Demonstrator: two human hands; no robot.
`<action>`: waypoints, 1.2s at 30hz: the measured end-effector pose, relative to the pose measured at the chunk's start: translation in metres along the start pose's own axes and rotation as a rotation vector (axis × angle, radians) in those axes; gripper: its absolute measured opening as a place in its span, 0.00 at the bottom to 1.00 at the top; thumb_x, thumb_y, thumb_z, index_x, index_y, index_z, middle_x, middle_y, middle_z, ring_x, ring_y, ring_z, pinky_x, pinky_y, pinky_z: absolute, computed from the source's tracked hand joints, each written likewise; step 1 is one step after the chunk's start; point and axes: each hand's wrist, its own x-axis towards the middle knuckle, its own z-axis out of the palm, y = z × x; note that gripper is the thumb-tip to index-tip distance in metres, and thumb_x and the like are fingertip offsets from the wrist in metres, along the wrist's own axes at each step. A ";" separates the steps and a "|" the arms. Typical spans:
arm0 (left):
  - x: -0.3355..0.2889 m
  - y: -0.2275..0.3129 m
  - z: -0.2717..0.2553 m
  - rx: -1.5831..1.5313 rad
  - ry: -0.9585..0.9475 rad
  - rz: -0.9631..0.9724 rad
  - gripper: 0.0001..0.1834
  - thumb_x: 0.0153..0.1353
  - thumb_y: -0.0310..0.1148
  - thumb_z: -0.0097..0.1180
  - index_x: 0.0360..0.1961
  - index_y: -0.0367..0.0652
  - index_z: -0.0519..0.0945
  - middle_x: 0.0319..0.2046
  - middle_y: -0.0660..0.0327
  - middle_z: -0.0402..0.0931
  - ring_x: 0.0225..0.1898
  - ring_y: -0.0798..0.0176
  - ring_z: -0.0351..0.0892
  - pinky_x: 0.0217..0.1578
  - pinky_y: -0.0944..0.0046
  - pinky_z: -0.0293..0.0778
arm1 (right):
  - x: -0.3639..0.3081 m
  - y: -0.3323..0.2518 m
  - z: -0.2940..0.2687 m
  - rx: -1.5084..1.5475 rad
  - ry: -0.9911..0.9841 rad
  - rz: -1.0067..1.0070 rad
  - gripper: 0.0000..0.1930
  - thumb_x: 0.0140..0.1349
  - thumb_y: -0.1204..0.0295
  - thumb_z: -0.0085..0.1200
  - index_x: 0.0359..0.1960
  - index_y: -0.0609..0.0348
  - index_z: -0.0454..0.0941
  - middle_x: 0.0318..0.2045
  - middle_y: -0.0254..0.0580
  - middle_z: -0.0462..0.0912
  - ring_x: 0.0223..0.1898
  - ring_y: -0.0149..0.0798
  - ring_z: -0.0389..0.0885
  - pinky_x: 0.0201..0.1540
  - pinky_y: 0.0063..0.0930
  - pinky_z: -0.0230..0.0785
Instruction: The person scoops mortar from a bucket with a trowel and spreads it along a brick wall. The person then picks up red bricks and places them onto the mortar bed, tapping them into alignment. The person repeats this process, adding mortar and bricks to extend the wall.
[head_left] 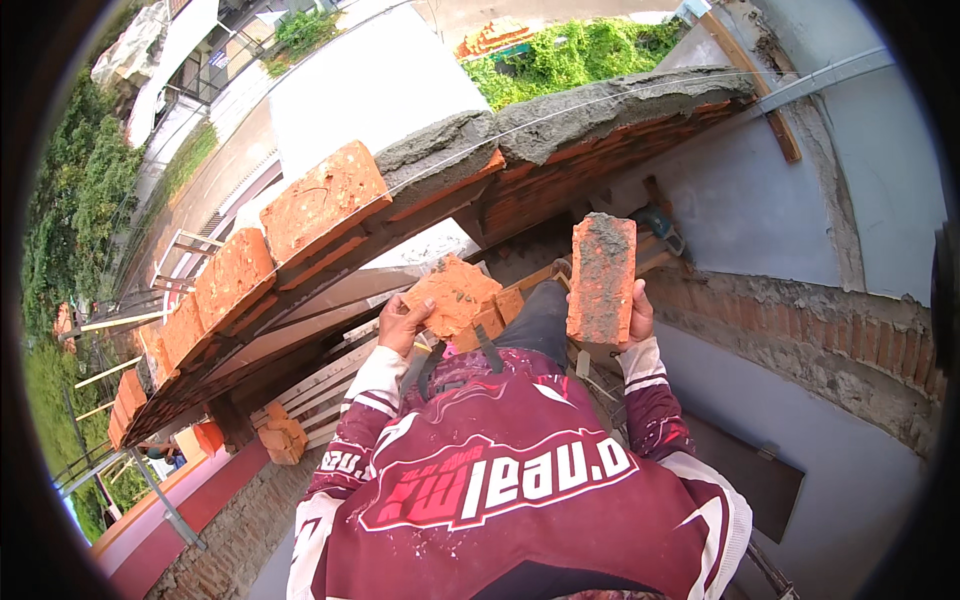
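Observation:
My left hand point(402, 325) grips an orange brick point(455, 297) with a rough, irregular outline, held over my lap. In my right hand point(641, 318) a second brick point(604, 265) stands on end, its face smeared with grey mortar. Ahead of both hands runs a brick wall point(600, 165), topped by a bed of wet grey mortar point(590, 110). Several bricks, among them a large orange brick point(325, 200), lie in a row on the wall to the left. A taut string point(530, 122) stretches along the wall top.
Loose bricks point(283, 437) sit on wooden slats at lower left. A plastered wall point(760, 190) with a wooden batten point(750, 85) and a metal bar point(825, 80) rises at right. A power tool point(661, 230) lies behind the right-hand brick. Beyond the wall is a drop to the ground.

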 end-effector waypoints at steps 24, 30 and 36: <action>0.182 0.205 0.264 0.795 0.025 0.554 0.26 0.58 0.46 0.70 0.44 0.33 0.77 0.36 0.48 0.85 0.39 0.60 0.86 0.37 0.65 0.79 | -0.021 -0.150 -0.018 -0.248 0.148 -0.105 0.47 0.58 0.57 0.68 0.73 0.63 0.54 0.63 0.47 0.71 0.61 0.44 0.75 0.63 0.39 0.72; 0.171 0.225 0.266 1.266 0.066 0.439 0.36 0.53 0.64 0.64 0.52 0.45 0.81 0.44 0.50 0.85 0.52 0.45 0.80 0.56 0.45 0.68 | -0.042 -0.133 -0.002 -0.170 0.148 -0.139 0.44 0.58 0.58 0.68 0.71 0.63 0.58 0.61 0.48 0.73 0.60 0.44 0.76 0.62 0.41 0.74; 0.161 0.230 0.277 1.625 0.144 0.374 0.38 0.53 0.66 0.63 0.54 0.48 0.80 0.48 0.50 0.83 0.61 0.43 0.71 0.62 0.40 0.54 | -0.054 -0.119 0.005 -0.111 0.146 -0.154 0.42 0.59 0.59 0.68 0.70 0.63 0.59 0.61 0.49 0.74 0.60 0.46 0.77 0.63 0.43 0.74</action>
